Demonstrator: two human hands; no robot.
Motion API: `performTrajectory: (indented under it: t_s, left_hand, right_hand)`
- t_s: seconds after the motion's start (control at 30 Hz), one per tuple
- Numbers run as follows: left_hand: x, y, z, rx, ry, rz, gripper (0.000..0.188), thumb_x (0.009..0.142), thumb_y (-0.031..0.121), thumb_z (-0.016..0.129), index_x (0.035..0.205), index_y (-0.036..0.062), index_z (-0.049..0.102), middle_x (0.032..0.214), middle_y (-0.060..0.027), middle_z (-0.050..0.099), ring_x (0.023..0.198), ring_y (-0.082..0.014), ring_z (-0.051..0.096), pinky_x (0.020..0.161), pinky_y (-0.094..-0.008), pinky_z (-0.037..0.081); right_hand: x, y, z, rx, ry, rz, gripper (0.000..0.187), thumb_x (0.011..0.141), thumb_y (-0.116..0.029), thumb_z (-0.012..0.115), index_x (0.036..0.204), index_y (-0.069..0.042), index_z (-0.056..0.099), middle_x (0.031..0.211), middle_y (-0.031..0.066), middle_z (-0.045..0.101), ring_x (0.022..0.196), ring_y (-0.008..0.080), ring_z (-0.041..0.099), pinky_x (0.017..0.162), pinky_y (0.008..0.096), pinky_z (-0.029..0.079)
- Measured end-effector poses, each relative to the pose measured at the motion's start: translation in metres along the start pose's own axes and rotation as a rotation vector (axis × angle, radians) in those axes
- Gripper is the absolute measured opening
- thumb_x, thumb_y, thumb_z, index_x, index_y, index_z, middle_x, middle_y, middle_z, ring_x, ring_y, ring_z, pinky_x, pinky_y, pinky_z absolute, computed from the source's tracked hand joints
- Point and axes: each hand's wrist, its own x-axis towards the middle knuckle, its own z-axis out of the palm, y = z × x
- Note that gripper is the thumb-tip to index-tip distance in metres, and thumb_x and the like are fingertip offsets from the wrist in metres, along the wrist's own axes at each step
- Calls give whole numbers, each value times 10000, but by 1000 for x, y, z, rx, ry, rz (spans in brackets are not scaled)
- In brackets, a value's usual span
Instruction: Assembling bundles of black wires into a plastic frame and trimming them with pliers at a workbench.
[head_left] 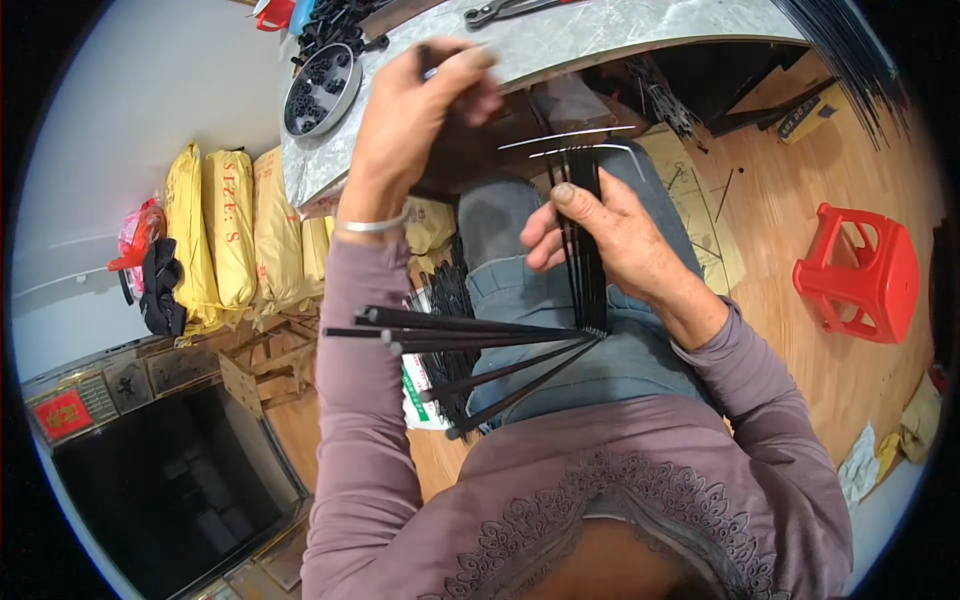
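A bundle of thin black rods (588, 285) rests over my lap, and my right hand (625, 225) is closed around its upper part, thumb on top. Several of its thicker black rods (470, 328) fan out to the left from the joined lower end, across my left forearm. Two thin silvery wires (575, 136) lie crosswise at the bundle's far end; one is bent at its tip. Above the table edge, to the bundle's left, my left hand (425, 100) is raised and blurred. Its fingers are curled about a small dark piece whose kind I cannot make out.
The grey marbled table (640, 28) holds a round dish (322, 90) of small black parts, a heap of black pieces (345, 25) and pliers (510, 10). Long black rods (840, 55) overhang its right end. A red stool (862, 272) stands right; yellow sacks (232, 225) stand left.
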Motion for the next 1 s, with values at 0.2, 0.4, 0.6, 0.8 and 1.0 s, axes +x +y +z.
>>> performTrajectory:
  t_s: [0.2, 0.4, 0.6, 0.8, 1.0]
  left_hand:
    - [-80, -47, 31, -337, 160, -283, 204, 881, 198, 656, 982, 21, 638, 752, -25, 600, 604, -93, 549, 503, -205, 420]
    - [-84, -41, 59, -499, 249, -108, 196, 852, 150, 687, 972, 2, 642, 716, -18, 581, 616, -84, 516, 579, -198, 410]
    - [-87, -36, 68, -357, 353, 20, 102, 860, 125, 668, 884, 28, 648, 679, 24, 565, 573, -38, 473, 506, -184, 374]
    - [-92, -37, 65, -348, 423, 76, 94, 862, 127, 665, 859, 36, 642, 667, 35, 554, 546, -37, 463, 486, -183, 353]
    - [-94, -36, 67, -331, 391, 35, 149, 886, 165, 654, 937, 25, 640, 666, 13, 535, 548, -57, 469, 488, -198, 364]
  right_hand:
    - [0, 0, 3, -30, 6, -10, 325, 972, -315, 496, 1074, -7, 472, 861, 153, 634, 704, 216, 661, 634, 316, 560]
    - [1, 4, 6, -46, -59, -31, 367, 964, -329, 511, 1109, 8, 493, 856, 137, 636, 701, 205, 662, 631, 297, 557]
    - [-3, 3, 8, -30, -97, -45, 355, 969, -313, 504, 1107, 14, 492, 868, 146, 640, 714, 215, 667, 640, 300, 560]
    - [-4, 0, 7, -20, -121, -26, 355, 971, -304, 503, 1136, 8, 473, 883, 156, 641, 727, 226, 670, 651, 310, 563]
    - [-5, -2, 3, -2, -96, -18, 344, 970, -292, 507, 1154, -5, 457, 891, 163, 639, 734, 235, 671, 650, 320, 565]
